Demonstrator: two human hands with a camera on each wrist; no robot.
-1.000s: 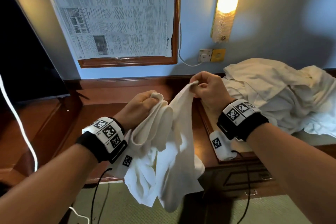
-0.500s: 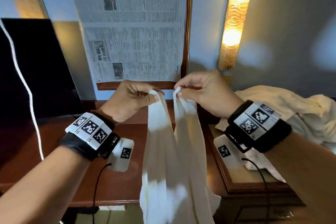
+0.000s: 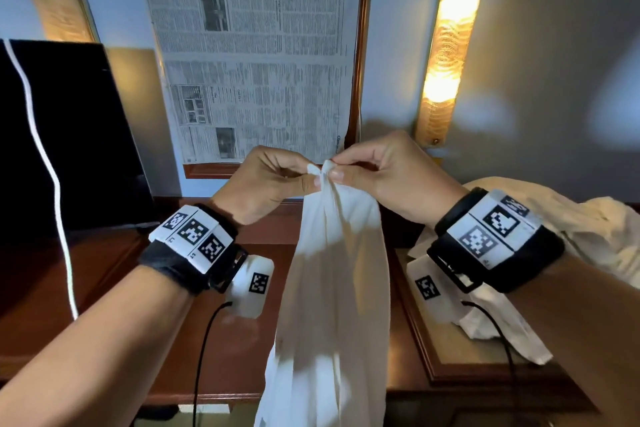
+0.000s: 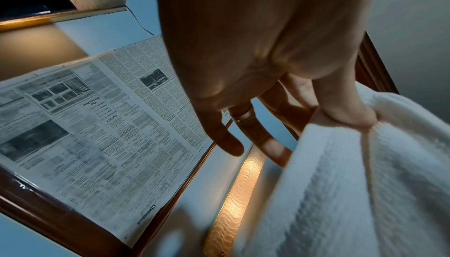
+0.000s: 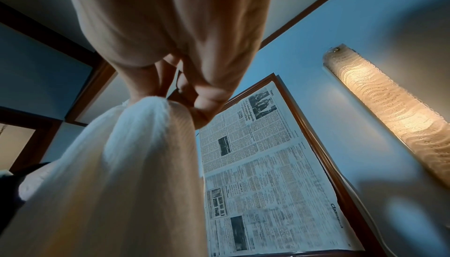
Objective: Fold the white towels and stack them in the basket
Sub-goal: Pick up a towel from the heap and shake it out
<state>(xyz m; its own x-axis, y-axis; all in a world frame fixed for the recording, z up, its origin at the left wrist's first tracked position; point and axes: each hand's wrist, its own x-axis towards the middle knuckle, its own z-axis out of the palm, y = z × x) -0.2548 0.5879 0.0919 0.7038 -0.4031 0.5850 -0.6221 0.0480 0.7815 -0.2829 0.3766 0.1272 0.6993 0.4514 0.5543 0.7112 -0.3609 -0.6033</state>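
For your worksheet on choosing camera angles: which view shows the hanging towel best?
The head view: the towel hangs in full length from both hands' pinch. The left wrist view shows only its bunched top under the thumb; the right wrist view shows only the upper folds close up.

White towel pinched between both hands

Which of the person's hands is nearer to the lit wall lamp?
Right. The right hand is just below the lamp; the left hand is further left, under the newspaper.
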